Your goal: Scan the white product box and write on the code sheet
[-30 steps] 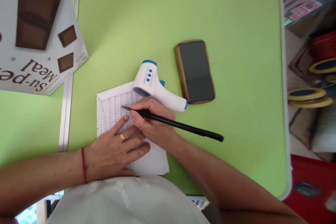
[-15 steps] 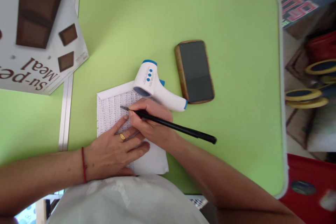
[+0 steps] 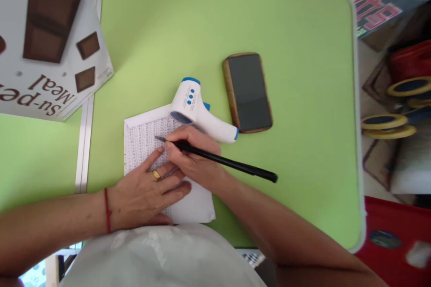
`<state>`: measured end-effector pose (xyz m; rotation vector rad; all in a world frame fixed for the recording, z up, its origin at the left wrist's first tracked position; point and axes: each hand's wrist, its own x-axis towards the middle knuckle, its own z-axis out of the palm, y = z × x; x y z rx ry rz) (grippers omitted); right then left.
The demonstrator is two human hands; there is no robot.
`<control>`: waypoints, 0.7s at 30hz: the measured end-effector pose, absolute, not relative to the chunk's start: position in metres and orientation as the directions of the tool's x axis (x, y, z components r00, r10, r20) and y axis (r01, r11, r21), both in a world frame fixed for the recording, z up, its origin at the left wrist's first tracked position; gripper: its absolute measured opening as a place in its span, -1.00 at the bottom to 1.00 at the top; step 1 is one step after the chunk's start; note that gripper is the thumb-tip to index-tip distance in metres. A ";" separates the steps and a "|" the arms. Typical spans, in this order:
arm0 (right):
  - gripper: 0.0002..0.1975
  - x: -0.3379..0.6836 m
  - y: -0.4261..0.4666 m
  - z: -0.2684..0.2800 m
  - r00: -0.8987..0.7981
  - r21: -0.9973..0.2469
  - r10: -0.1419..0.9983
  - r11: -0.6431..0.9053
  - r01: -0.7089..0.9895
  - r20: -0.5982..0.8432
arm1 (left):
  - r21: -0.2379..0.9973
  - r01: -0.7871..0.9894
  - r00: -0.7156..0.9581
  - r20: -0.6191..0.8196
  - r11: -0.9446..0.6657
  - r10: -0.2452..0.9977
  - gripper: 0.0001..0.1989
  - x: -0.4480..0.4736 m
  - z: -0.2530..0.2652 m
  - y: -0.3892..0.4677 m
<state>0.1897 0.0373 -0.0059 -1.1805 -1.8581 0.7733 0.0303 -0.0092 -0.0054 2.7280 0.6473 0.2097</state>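
Observation:
Between the fingers of my right hand [image 3: 193, 152] is a black pen [image 3: 232, 161], its tip at the written lines of a white sheet of paper [image 3: 198, 206]. Dense rows of small handwriting cover the part of the sheet that shows on the left. My left hand [image 3: 151, 186] lies flat on the paper with its fingers spread, a gold ring on one finger and a red string at the wrist. A white and blue infrared thermometer [image 3: 205, 119] rests across the paper's far edge, just beyond my right hand.
A phone [image 3: 249, 92] in a brown case lies right of the thermometer on the green table [image 3: 296, 54]. A large box [image 3: 67, 94] printed with chocolate pieces stands at the far left. Yellow-rimmed items [image 3: 384, 121] and red cloth [image 3: 397, 242] are beyond the table's right edge.
The view has shifted very slightly, so the phone and the table's right edge appear a little further left. Both hands and the pen keep almost the same place.

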 end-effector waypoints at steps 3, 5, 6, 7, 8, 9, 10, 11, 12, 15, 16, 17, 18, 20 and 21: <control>-0.86 0.190 0.037 -0.008 -0.235 -0.819 0.926 0.373 0.436 0.296 | 0.347 0.411 0.886 0.068 -0.843 0.459 -0.20 0.030 -0.005 -0.009; -0.86 0.190 0.037 -0.008 -0.232 -0.818 0.925 0.376 0.435 0.301 | 0.347 0.408 0.887 0.071 -0.845 0.457 -0.20 0.030 -0.005 -0.009; -0.86 0.190 0.037 -0.008 -0.237 -0.816 0.923 0.380 0.437 0.303 | 0.348 0.407 0.887 0.070 -0.845 0.456 -0.20 0.030 -0.004 -0.009; -0.86 0.190 0.038 -0.007 -0.242 -0.813 0.922 0.382 0.438 0.303 | 0.349 0.406 0.888 0.069 -0.845 0.455 -0.20 0.030 -0.004 -0.009; -0.86 0.189 0.038 -0.006 -0.244 -0.811 0.922 0.382 0.442 0.301 | 0.351 0.405 0.888 0.068 -0.844 0.455 -0.21 0.030 -0.004 -0.009; -0.86 0.189 0.038 -0.006 -0.248 -0.810 0.921 0.383 0.443 0.300 | 0.352 0.406 0.888 0.066 -0.843 0.455 -0.21 0.030 -0.004 -0.009; -0.86 0.189 0.038 -0.005 -0.249 -0.811 0.921 0.384 0.442 0.300 | 0.355 0.407 0.887 0.066 -0.842 0.457 -0.21 0.030 -0.004 -0.009; -0.86 0.189 0.038 -0.005 -0.248 -0.812 0.921 0.382 0.441 0.300 | 0.356 0.408 0.885 0.069 -0.841 0.460 -0.21 0.030 -0.004 -0.009; -0.86 0.189 0.038 -0.004 -0.248 -0.813 0.920 0.385 0.438 0.302 | 0.357 0.409 0.884 0.075 -0.840 0.462 -0.20 0.030 -0.004 -0.008; -0.86 0.190 0.038 -0.005 -0.249 -0.810 0.915 0.397 0.430 0.316 | 0.355 0.408 0.883 0.081 -0.841 0.463 -0.18 0.030 -0.004 -0.009; -0.86 0.190 0.038 -0.005 -0.250 -0.810 0.916 0.396 0.433 0.315 | 0.354 0.409 0.883 0.078 -0.841 0.462 -0.18 0.030 -0.004 -0.009; -0.86 0.190 0.038 -0.006 -0.252 -0.809 0.916 0.394 0.436 0.311 | 0.354 0.408 0.885 0.074 -0.841 0.460 -0.18 0.030 -0.004 -0.009; -0.86 0.190 0.037 -0.006 -0.251 -0.810 0.918 0.390 0.438 0.307 | 0.353 0.408 0.886 0.070 -0.842 0.458 -0.18 0.031 -0.005 -0.010; -0.86 0.191 0.037 -0.008 -0.237 -0.818 0.924 0.378 0.434 0.301 | 0.355 0.407 0.888 0.064 -0.842 0.456 -0.19 0.031 -0.005 -0.010; -0.86 0.192 0.037 -0.009 -0.226 -0.823 0.926 0.374 0.426 0.303 | 0.357 0.406 0.888 0.063 -0.841 0.456 -0.20 0.031 -0.005 -0.009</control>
